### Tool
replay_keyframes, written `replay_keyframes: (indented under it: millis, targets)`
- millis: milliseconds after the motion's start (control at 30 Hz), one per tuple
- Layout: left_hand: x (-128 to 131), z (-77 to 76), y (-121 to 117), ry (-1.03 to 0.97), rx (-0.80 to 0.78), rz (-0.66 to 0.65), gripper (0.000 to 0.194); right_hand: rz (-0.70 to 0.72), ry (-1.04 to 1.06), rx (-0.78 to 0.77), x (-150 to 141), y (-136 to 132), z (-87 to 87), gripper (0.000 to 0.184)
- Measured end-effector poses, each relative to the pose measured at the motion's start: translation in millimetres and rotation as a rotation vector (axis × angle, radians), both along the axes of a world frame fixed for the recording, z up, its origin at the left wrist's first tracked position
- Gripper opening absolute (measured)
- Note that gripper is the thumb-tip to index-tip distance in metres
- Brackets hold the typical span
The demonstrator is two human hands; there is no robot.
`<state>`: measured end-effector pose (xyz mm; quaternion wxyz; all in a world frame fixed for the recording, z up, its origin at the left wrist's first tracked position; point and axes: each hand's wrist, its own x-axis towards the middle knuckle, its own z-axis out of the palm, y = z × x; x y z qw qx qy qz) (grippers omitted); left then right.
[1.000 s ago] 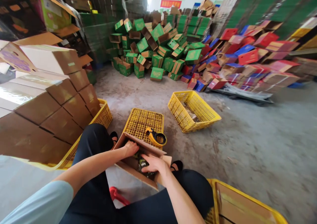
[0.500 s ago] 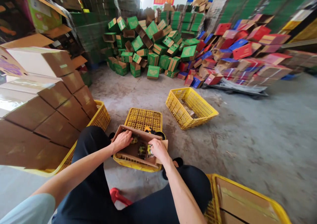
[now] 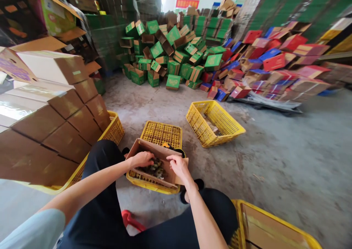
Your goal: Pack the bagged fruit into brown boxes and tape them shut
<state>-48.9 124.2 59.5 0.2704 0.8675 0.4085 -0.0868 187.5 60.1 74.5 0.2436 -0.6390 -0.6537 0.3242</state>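
Note:
An open cardboard box (image 3: 175,180) rests tilted on an upturned yellow plastic crate (image 3: 154,186) between my knees. Several small, dark and yellowish-green items (image 3: 158,170) lie in it, too blurred to name. My left hand (image 3: 143,159) reaches in over the left wall. Its fingers bend down among the items, and their tips are hidden. At the box's right end is my right hand (image 3: 178,166), with fingers curled at the cardboard edge and the index finger pointing left along the far wall. Behind the box, a black-and-yellow object (image 3: 167,145) is partly hidden.
Stacked closed cartons (image 3: 62,102) fill a yellow crate on my left. Another crate (image 3: 209,139) with scraps stands ahead to the right. A crate holding cartons (image 3: 275,227) is at my lower right. Green boxes (image 3: 173,82) and red-and-blue boxes (image 3: 275,60) are heaped behind. A red object (image 3: 132,219) lies below me.
My left hand has moved right and deeper into the box, onto the items. My right hand has drawn back from the items to the box's right edge. The view has shifted slightly.

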Motion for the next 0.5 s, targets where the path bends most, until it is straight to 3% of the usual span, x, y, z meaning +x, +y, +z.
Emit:
replay_keyframes:
  millis: [67, 233, 367, 500]
  targets:
    - [16, -9.4, 2, 0.024, -0.034, -0.048, 0.047, 0.009, -0.016, 0.039, 0, 1, -1.2, 0.040]
    - [56, -33.7, -2, 0.146, -0.120, -0.135, 0.092, -0.001, -0.108, 0.102, 9, 2, 0.7, 0.042]
    - [69, -45.4, -8, 0.239, -0.087, -0.092, 0.094, -0.010, -0.204, 0.073, 18, 1, 0.5, 0.042]
    - [64, -43.3, -8, 0.227, -0.021, -0.074, 0.082, 0.027, -0.295, 0.025, 20, 0, -0.6, 0.043]
